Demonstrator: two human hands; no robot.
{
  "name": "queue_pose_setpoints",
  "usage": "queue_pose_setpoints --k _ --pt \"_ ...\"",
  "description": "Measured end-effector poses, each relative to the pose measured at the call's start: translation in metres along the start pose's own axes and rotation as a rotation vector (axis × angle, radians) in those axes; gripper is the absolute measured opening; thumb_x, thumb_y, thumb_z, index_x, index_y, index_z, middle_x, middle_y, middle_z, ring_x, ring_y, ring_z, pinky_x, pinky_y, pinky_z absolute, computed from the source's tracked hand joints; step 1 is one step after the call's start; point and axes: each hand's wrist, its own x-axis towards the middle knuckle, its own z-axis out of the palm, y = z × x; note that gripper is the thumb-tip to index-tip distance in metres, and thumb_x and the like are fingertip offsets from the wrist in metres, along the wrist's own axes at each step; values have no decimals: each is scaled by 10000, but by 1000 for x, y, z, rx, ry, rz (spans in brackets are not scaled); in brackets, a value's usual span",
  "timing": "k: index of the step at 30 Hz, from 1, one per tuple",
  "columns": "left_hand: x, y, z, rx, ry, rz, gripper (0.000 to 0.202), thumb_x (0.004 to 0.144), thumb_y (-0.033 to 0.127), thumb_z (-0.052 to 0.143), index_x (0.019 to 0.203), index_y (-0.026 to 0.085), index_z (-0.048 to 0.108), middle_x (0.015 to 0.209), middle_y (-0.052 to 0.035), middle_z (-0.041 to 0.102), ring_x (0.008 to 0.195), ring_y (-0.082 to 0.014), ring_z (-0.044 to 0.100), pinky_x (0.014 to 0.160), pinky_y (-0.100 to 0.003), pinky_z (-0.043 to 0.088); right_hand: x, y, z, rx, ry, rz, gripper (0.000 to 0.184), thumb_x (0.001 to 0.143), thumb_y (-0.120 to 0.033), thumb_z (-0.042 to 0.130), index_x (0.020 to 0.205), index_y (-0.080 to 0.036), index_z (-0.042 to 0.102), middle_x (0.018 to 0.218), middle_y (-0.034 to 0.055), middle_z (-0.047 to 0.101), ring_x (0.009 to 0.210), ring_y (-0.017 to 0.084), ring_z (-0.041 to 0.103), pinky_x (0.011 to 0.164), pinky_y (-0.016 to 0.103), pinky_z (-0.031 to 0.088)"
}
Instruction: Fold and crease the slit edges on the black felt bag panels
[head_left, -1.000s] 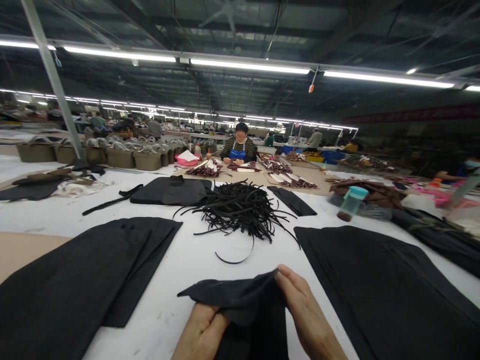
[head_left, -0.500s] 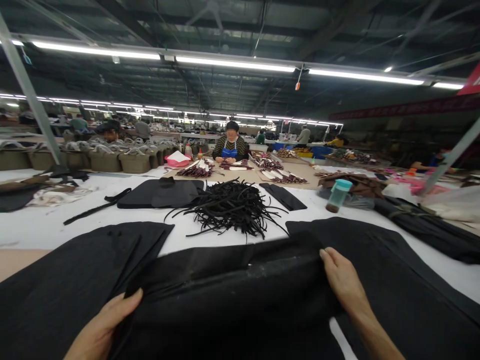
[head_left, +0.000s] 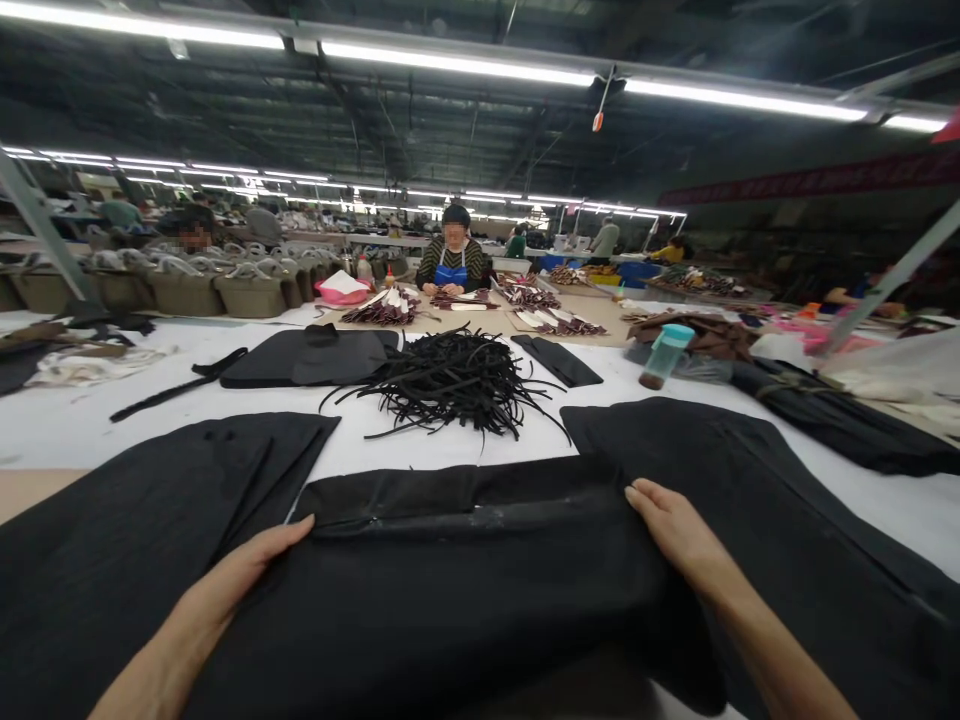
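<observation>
Here our left hand [head_left: 225, 588] and right hand [head_left: 679, 528] pinch the cloth [head_left: 465, 590], already spread in front of the untouched straps [head_left: 459, 380].

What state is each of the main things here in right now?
Left hand: gripping the left side of the black sheet
Right hand: gripping its right side
The black sheet: spread between them
Black strips: loosely heaped, tangled
Bottle: lid on
Black pieces at left: lying flat, overlapping
Overhead lights: lit
</observation>
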Motion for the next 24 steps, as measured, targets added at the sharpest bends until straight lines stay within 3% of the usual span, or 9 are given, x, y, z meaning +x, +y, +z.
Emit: queue_pose_setpoints --k 4,8,10,12,15,17,19,21,24 --pt "18 -18 10 206 -114 -18 331 572 366 818 722 105 681 658 -118 704 651 -310 678 630 -371 557 -2 27 44 -49 9 58 217 784 -335 429 608 -223 489 645 27 575 674 200 533 665 296 369" --pt "36 -25 8 259 -67 38 327 569 378 820 674 116 656 593 -77 683 620 -271 666 546 -302 520 -4 38 59 -66 46 131 205 796 -294 450 603 -229 476 606 25 530 659 217 520 667 329 346" --pt "42 -24 10 235 -50 43 304 626 378 787 716 119 654 593 -65 681 580 -251 655 504 -287 499 1 34 56 -30 40 150 222 801 -315 462 598 -228 485 604 29 533 685 230 538 689 341 358" --pt "42 -22 11 196 -64 50 272 718 367 717 811 119 653 669 -76 699 624 -245 665 552 -294 512 3 27 49 54 5 143 250 816 -379 466 638 -220 541 670 50 591 765 242 573 728 336 388" --pt "35 -20 5 25 -179 -13 383 803 410 627 1029 103 596 832 -120 709 755 -273 678 664 -343 531 -10 21 34 250 -134 151 427 852 -527 398 773 -188 645 804 94 663 832 243 615 736 317 442" --pt "25 -23 -7 -93 -205 -66 597 765 456 670 1206 104 476 920 -143 700 831 -298 672 698 -361 533 -29 24 22 504 -301 246 501 844 -593 402 851 -173 676 853 116 677 839 255 631 734 330 468" --pt "11 -34 -20 -94 -117 -62 892 647 450 783 1343 161 306 942 -124 704 895 -310 660 734 -361 533 -51 33 12 761 -419 370 456 795 -594 521 925 -186 680 927 116 678 902 269 624 766 346 476" --pt "-3 -53 -32 11 -9 7 1108 534 407 858 1397 253 180 900 -74 718 913 -318 655 755 -372 535 -70 42 8 876 -442 440 410 734 -537 650 982 -210 666 975 93 672 960 270 602 792 351 475" --pt "-17 -86 -39 120 13 163 1060 519 434 850 1371 336 225 926 -29 718 923 -325 650 764 -407 545 -87 47 14 878 -437 445 377 701 -480 720 948 -203 659 896 57 671 869 230 601 747 313 475"
